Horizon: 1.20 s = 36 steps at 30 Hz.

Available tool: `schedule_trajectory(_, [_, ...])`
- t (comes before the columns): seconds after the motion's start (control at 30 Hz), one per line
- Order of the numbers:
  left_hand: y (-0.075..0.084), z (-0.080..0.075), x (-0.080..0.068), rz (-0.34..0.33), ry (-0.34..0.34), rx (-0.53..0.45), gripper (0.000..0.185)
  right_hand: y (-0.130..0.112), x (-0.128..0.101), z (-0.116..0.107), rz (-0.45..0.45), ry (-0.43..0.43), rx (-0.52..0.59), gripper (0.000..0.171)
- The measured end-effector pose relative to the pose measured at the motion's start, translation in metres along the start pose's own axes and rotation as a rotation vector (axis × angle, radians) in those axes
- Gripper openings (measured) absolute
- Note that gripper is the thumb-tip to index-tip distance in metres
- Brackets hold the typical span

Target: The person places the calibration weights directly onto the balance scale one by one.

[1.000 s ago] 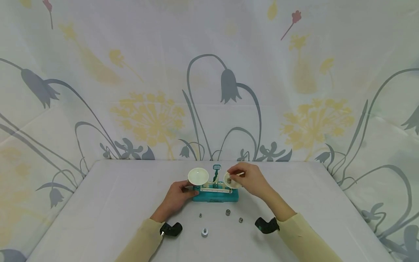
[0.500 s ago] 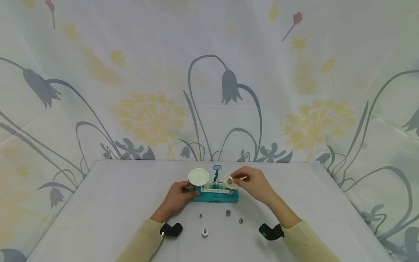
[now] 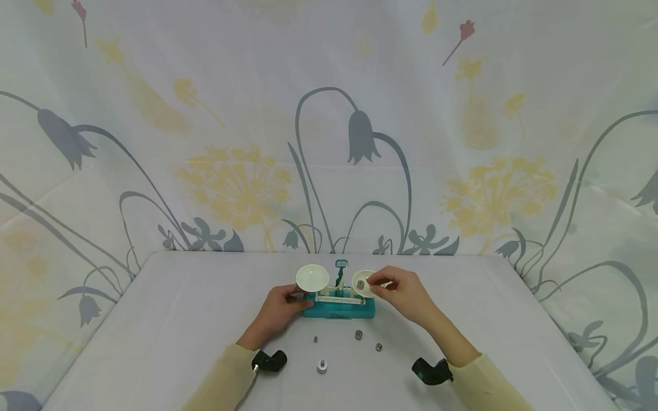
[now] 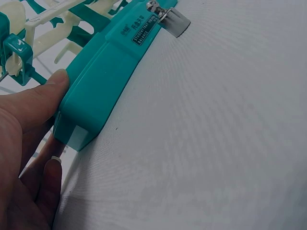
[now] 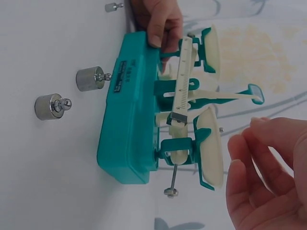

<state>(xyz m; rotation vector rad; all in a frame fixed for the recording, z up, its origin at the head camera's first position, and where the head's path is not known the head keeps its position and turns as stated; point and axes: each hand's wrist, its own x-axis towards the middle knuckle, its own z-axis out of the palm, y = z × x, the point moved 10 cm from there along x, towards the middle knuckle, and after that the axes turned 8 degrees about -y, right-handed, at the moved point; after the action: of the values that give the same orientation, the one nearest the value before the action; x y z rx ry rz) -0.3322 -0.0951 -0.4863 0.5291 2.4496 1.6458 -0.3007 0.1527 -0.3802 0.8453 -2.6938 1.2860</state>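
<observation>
A teal and cream balance scale (image 3: 339, 310) stands on the white table. My left hand (image 3: 277, 313) holds the left end of its base, thumb on the top edge and fingers at the end, as the left wrist view shows. On the right pan (image 3: 366, 291) sits a small metal weight (image 3: 360, 284). Beside that pan is my right hand (image 5: 273, 167), fingers loosely bent with nothing between them and apart from the weight. The left pan (image 3: 312, 278) bears nothing. In the right wrist view only the weight's tip shows above the pan rim.
Several metal weights lie in front of the scale: a tiny one (image 3: 316, 339), two mid-sized ones (image 3: 358, 335) and a larger weight (image 3: 322, 367) nearer me. A flower-patterned curtain (image 3: 329, 171) hangs behind the table (image 3: 205, 319).
My right hand has let go of the weight on the right pan and drawn back a little to the right. The left hand stays on the base.
</observation>
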Motion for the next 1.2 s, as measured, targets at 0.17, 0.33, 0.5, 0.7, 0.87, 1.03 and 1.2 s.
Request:
schedule_trajectory(0.17, [0.0, 0.0, -0.001, -0.002, 0.0, -0.002, 0.022, 0.0, -0.005, -0.001, -0.008, 0.011, -0.005, 0.012])
schedule_trajectory(0.33, [0.0, 0.0, -0.001, -0.004, 0.0, -0.002, 0.023, -0.001, -0.009, -0.002, -0.012, 0.012, 0.01, 0.013])
schedule_trajectory(0.5, [0.001, 0.0, -0.001, -0.006, 0.002, -0.004, 0.023, -0.001, -0.013, -0.002, -0.01, 0.002, 0.004, 0.014])
schedule_trajectory(0.7, [0.002, 0.0, -0.002, -0.006, 0.004, -0.003, 0.024, 0.001, -0.018, -0.001, -0.006, -0.008, -0.001, 0.014])
schedule_trajectory(0.87, [0.002, 0.0, -0.002, -0.005, 0.01, -0.003, 0.024, 0.003, -0.022, 0.0, -0.004, -0.01, 0.009, 0.013])
schedule_trajectory(1.03, [0.001, 0.0, -0.001, -0.001, 0.008, -0.006, 0.023, 0.005, -0.027, 0.001, -0.003, -0.01, 0.022, 0.013])
schedule_trajectory(1.2, [0.0, 0.001, -0.001, 0.008, 0.003, -0.007, 0.022, 0.008, -0.032, 0.004, 0.0, -0.018, 0.033, 0.013])
